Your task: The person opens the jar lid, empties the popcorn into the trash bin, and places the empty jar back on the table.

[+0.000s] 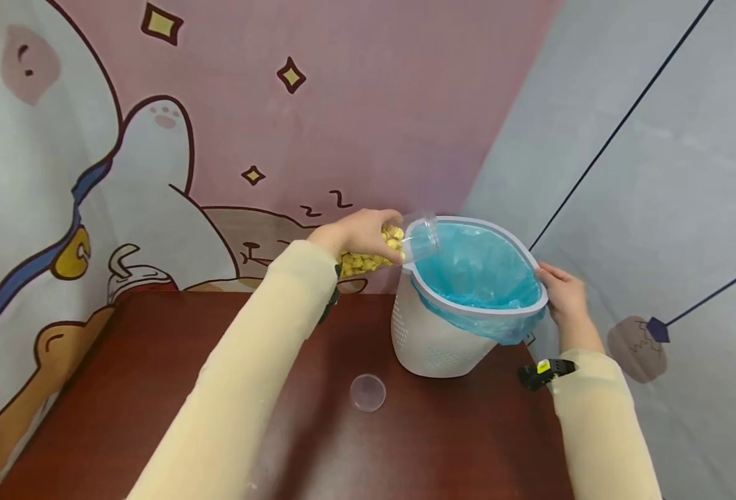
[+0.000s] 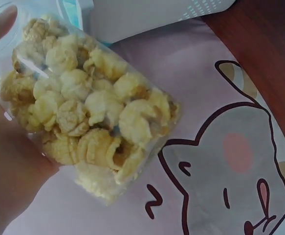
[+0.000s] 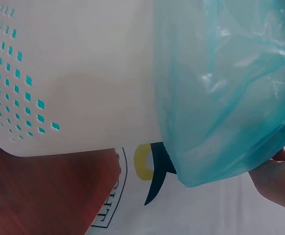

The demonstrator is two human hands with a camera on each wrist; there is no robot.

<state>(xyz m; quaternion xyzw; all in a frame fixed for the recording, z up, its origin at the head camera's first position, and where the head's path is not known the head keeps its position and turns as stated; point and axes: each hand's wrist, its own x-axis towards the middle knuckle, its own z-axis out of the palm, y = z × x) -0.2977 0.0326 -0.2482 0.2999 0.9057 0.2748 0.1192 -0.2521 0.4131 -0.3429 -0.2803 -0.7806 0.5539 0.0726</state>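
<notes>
My left hand (image 1: 368,235) grips a clear plastic jar (image 1: 419,237) of yellow popcorn (image 2: 88,98), tipped with its mouth over the left rim of a white trash can (image 1: 433,347). Popcorn fills the jar's lower part, while the end toward the can is bare. A blue bag (image 1: 477,267) lines the can and folds out over its grey rim. At the can's right side, my right hand (image 1: 564,295) holds the rim and bag edge with fingers over the top. In the right wrist view, the bag's overhang hides part of that hand (image 3: 279,178).
A round clear lid (image 1: 367,393) lies on the dark red-brown table (image 1: 443,437), in front of the can. Behind the table hangs a cloth backdrop (image 1: 374,104) with cartoon animals. More printed cloth (image 1: 674,173) rises close on the right.
</notes>
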